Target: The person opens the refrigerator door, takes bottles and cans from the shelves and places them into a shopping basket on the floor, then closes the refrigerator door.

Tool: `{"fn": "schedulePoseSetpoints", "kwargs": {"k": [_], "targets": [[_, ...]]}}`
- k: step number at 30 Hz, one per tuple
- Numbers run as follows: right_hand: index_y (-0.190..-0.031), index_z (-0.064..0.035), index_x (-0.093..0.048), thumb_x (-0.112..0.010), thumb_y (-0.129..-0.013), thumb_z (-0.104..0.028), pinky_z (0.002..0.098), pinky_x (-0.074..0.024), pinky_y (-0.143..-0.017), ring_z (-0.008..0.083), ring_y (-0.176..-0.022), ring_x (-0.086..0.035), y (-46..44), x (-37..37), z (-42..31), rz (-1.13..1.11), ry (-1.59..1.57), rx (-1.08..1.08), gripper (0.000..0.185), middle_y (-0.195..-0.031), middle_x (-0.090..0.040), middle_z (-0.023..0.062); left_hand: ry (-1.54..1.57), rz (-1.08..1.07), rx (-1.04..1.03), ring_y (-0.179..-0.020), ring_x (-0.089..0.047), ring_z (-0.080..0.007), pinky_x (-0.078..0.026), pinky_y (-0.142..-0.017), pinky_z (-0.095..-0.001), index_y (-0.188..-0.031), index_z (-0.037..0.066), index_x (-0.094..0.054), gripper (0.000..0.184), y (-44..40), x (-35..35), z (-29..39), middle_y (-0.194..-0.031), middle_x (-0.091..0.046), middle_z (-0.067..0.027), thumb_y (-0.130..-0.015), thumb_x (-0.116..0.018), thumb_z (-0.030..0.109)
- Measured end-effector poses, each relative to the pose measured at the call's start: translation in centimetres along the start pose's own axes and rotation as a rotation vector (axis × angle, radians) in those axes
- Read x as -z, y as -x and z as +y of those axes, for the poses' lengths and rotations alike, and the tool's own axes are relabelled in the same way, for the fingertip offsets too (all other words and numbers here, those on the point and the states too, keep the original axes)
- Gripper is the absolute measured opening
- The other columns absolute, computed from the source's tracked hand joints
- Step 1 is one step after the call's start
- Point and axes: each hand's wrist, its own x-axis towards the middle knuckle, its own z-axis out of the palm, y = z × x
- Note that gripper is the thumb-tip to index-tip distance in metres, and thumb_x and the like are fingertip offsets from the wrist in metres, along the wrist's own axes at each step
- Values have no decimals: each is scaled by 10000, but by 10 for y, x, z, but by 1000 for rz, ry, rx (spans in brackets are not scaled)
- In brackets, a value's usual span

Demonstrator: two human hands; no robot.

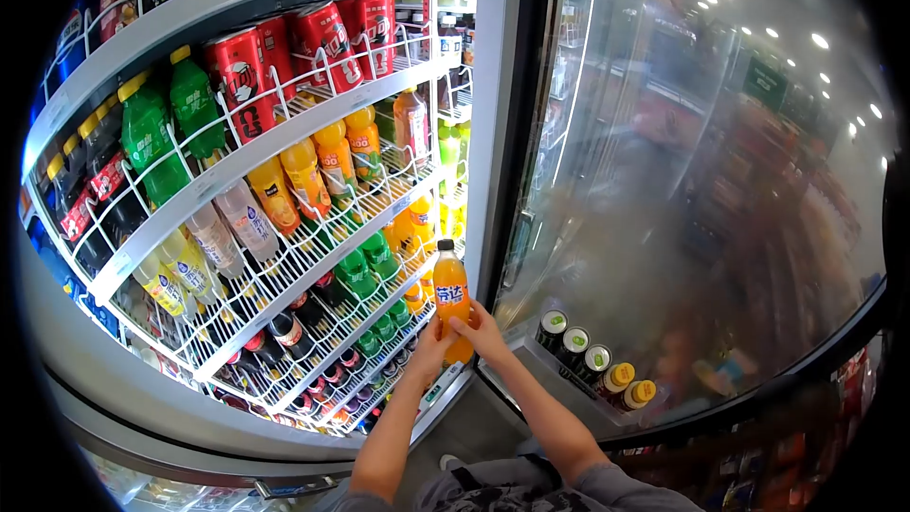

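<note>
An orange soda bottle (451, 286) with a dark cap stands upright between my two hands, in front of the cooler shelves. My left hand (432, 346) is closed around its lower left side. My right hand (482, 334) grips the lower right side, its thumb across the front below the label. Behind the bottle, a lower wire shelf holds green bottles (356, 273) and more orange bottles. Higher up are orange juice bottles (301, 171), red cans (239, 76) and large green bottles (149, 133).
The cooler's glass door (664, 180) stands open on the right, fogged and reflecting lights. Several cans (575, 339), some with yellow lids, sit in a rack low on the door. A metal frame post (493, 114) runs beside the shelves. Dark bottles (284, 329) lie on lower shelves.
</note>
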Motion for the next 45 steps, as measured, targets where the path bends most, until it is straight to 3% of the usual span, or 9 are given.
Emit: {"fn": "schedulePoseSetpoints", "kwargs": {"k": [3,8,16,23,27,34,40,42,45], "targets": [[-1438,-31,-386,-668,-937,-188,292,-450,-979,146,-1143,-570,23,-3,-3,140,37,-28,596,-1282,-583,94,64,-18,64,-1277,-481,-206,-355,-1091,-338,-1468,54,-337,556,12,-9,-6,-1366,-500,-98,-947,-518,-20],[-1465,-35,-354,-611,-967,-141,302,-443,-993,156,-1156,-564,61,-5,4,152,31,78,570,-1288,-580,94,157,-52,26,-1297,-460,-207,-344,-1100,-339,-1476,57,-324,549,38,-26,-22,-1390,-480,-96,-963,-506,-9],[-1505,-48,-277,-610,-972,-160,325,-408,-1039,168,-1240,-508,127,2,-22,-51,-20,48,639,-1349,-528,92,13,79,-72,-1255,-487,-191,-382,-1060,-318,-1501,70,-299,554,106,-72,-23,-1383,-487,-92,-986,-501,34],[-1506,-41,-279,-605,-969,-148,309,-421,-1018,169,-1216,-529,186,-21,-32,-248,-23,21,637,-1355,-525,106,-74,227,-129,-1243,-496,-179,-406,-1026,-309,-1477,68,-328,517,191,-85,-27,-1355,-511,-85,-993,-510,67],[-1503,-22,-279,-613,-963,-134,288,-452,-976,169,-1180,-558,213,-68,-31,-307,50,26,646,-1334,-544,126,9,386,-256,-1224,-496,-174,-397,-1015,-291,-1463,55,-340,514,246,-89,-13,-1320,-526,-81,-993,-543,100],[-1499,27,-240,-619,-947,-82,313,-452,-1005,199,-1200,-563,262,-136,-25,-595,10,7,678,-1359,-532,164,-67,641,-291,-1270,-473,-165,-383,-1038,-307,-1468,57,-348,537,361,-89,16,-1375,-507,-68,-982,-569,116],[-1483,-10,-328,-698,-907,-213,304,-505,-897,180,-1097,-610,302,-191,-1,-749,255,103,713,-1249,-619,181,-85,707,-295,-1232,-516,-165,-399,-1036,-310,-1464,44,-349,556,451,-55,10,-1349,-535,-80,-971,-596,118],[-1491,-25,-326,-707,-902,-228,301,-516,-869,159,-1089,-605,318,-209,4,-779,210,-81,731,-1249,-624,168,-49,736,-286,-1232,-523,-175,-400,-1040,-312,-1458,36,-353,569,481,-44,7,-1352,-536,-89,-962,-617,126],[-1485,-22,-346,-717,-895,-226,295,-522,-856,158,-1075,-613,336,-242,28,-849,244,-40,726,-1218,-641,143,-105,833,-240,-1147,-586,-185,-474,-938,-307,-1420,11,-366,579,523,-30,15,-1268,-591,-141,-932,-656,124]]}}
